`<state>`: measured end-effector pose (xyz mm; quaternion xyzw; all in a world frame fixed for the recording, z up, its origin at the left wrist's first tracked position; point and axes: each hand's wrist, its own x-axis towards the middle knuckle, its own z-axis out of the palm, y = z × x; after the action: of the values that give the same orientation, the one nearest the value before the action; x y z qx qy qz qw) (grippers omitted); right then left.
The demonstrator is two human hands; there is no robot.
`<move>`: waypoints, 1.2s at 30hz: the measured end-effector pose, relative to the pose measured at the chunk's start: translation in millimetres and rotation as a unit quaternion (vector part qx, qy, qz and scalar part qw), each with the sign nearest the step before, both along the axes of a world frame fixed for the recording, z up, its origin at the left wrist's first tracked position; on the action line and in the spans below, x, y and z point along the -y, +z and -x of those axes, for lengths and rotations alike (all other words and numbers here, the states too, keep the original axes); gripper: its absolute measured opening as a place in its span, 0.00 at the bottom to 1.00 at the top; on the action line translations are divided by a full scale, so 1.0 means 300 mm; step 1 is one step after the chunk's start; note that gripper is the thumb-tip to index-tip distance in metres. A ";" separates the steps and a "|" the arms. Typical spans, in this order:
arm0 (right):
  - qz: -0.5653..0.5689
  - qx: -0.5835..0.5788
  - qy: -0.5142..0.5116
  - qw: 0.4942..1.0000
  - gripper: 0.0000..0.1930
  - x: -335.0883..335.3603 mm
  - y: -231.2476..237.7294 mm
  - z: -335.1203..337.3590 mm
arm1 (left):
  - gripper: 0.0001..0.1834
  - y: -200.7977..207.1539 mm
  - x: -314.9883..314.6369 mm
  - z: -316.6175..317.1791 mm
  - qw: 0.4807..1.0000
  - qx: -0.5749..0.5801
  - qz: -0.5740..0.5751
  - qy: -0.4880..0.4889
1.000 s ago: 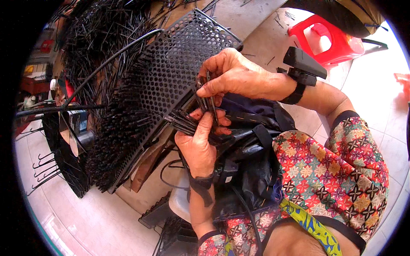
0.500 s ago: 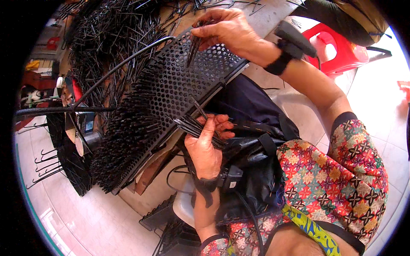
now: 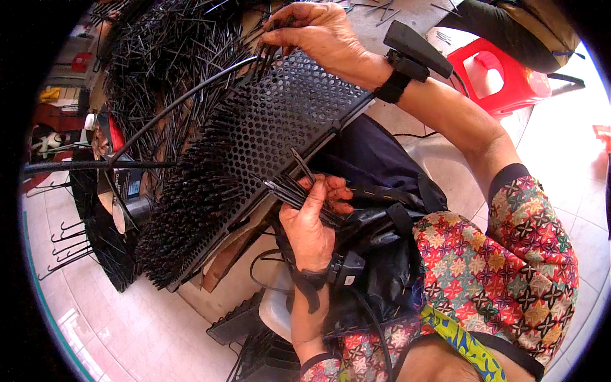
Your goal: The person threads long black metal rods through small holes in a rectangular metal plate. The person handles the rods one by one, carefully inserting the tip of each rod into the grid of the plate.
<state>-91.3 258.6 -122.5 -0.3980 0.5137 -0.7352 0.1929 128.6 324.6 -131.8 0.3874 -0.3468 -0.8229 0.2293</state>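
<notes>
A: What has changed?
B: The right hand [image 3: 318, 28] was at the left hand [image 3: 309, 223] a second ago; now it is up at the far edge of the holed tray [image 3: 305, 86], beside the heap [image 3: 168, 83] of dark sticks.

A: Its fingers?
B: Closed in a pinch, seemingly on a few sticks; how many, I cannot tell against the dark heap.

A: And the left?
B: It has stayed by the tray's near edge, thumb closed on a bundle [image 3: 289, 192], the other fingers loosely curled.

A: What does that mean for the work?
B: I'd say the hands are now sharing it: the bundle near, the pinched few far. The tray's left part bristles with upright rods [image 3: 184, 207]; its right part shows bare holes.

A: The surface and the room?
B: The worktop [image 3: 417, 18] shows on the far side, loose sticks on it. The floor [image 3: 114, 331] is pale tile. A red stool [image 3: 520, 79] stands far right, near someone's dark trouser leg [image 3: 477, 19]; hooks [image 3: 73, 249] show at left.
</notes>
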 end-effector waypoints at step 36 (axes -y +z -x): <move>-0.039 -0.443 0.037 0.895 0.08 0.081 0.015 -0.023 | 0.08 0.001 0.012 -0.006 1.000 -0.017 0.003 -0.013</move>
<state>-84.3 234.2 -117.9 -0.6934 0.5593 -0.4541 -0.0123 130.5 321.0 -131.4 0.3682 -0.3506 -0.8312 0.2251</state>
